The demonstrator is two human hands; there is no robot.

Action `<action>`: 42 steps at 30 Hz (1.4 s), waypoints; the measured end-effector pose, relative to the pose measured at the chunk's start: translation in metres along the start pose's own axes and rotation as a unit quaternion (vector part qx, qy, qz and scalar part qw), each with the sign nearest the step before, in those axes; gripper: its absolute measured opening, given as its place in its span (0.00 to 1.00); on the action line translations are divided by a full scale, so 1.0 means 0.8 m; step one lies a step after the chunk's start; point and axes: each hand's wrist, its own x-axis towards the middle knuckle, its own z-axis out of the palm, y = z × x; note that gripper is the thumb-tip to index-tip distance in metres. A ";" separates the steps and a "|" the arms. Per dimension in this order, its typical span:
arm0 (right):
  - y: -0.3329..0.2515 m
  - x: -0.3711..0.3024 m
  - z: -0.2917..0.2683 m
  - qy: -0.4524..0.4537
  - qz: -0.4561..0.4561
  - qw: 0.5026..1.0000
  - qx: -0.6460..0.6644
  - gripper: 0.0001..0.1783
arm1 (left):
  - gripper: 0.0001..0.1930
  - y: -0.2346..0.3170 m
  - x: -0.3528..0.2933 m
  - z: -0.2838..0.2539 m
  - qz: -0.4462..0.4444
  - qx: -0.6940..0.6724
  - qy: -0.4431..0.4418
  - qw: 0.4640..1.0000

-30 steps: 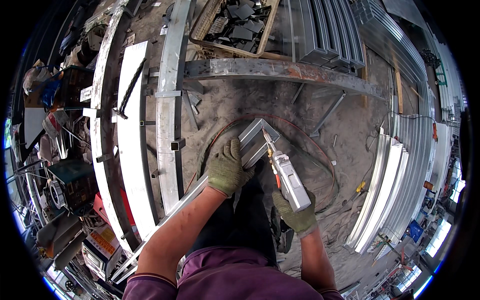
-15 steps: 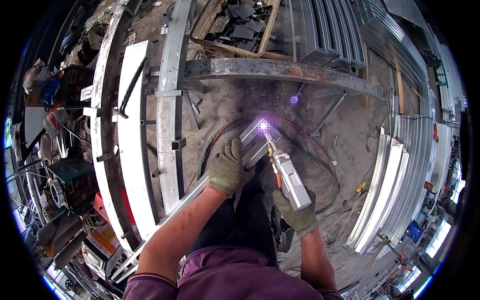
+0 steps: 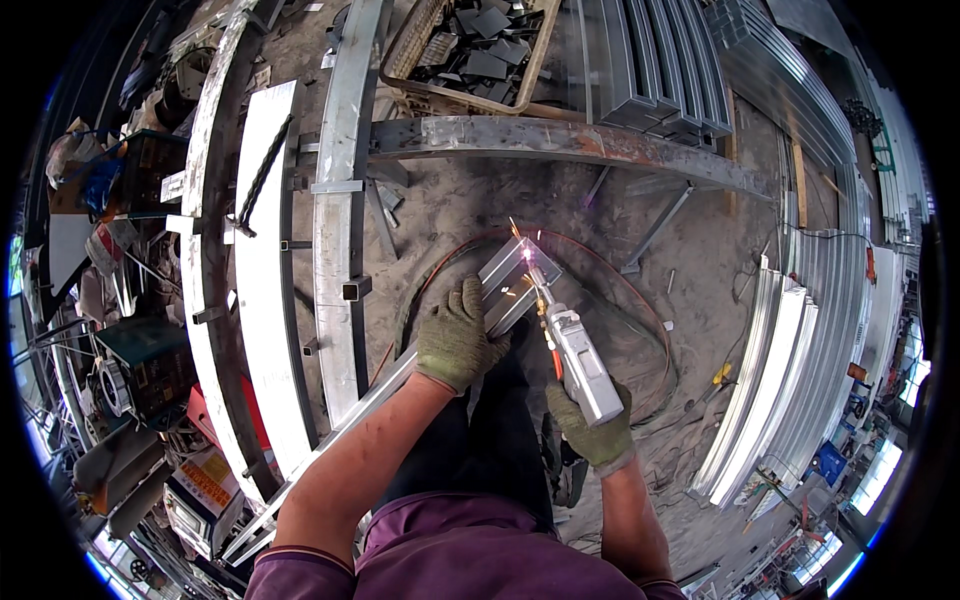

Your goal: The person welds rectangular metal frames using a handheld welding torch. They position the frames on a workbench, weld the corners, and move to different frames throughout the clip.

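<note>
The left hand (image 3: 460,340) is gripping the metal frame (image 3: 503,262) before the legs (image 3: 500,425), the right hand (image 3: 592,428) is clasping the welding gun (image 3: 585,368) sparking at the frame's corner (image 3: 529,247), so work there is seemingly going on, not finished.

Two hands (image 3: 455,340), one welding torch (image 3: 586,370), one angled frame (image 3: 498,268), one basket (image 3: 538,61), one twisted rod (image 3: 265,178)
</note>
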 end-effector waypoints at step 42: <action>-0.012 -0.010 0.002 0.011 0.040 0.999 0.002 0.09 | 0.57 -0.004 -0.003 0.002 0.009 0.016 0.009 1.000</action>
